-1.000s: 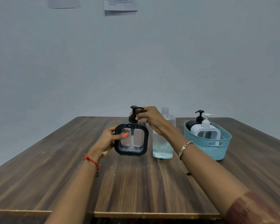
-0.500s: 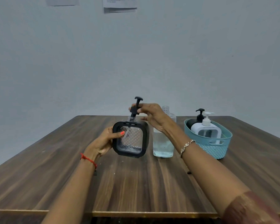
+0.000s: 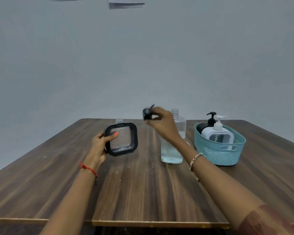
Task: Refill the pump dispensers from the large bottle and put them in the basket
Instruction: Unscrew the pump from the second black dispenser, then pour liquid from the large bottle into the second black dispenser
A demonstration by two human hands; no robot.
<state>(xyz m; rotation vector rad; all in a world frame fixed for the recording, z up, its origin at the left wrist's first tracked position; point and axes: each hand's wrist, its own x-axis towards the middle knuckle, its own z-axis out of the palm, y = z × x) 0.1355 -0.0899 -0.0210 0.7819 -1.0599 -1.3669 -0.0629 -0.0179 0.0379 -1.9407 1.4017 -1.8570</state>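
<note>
**Two hands, one dispenser uncapped**

Left hand (image 3: 100,145) grips the square, black-framed clear plastic dispenser (image 3: 121,139) by its side, fingers (image 3: 111,135) curled round the frame. The dispenser's threaded neck is bare, and it sits low over the brown wooden tabletop (image 3: 143,184). Right hand (image 3: 161,122) pinches the blurred black pump head (image 3: 147,113) aloft, in front of the large clear uncapped bottle (image 3: 172,153). Just beside the bottle, a teal plastic basket (image 3: 217,155) holds a white pump dispenser (image 3: 217,134) and a black pump dispenser (image 3: 210,119).
</note>
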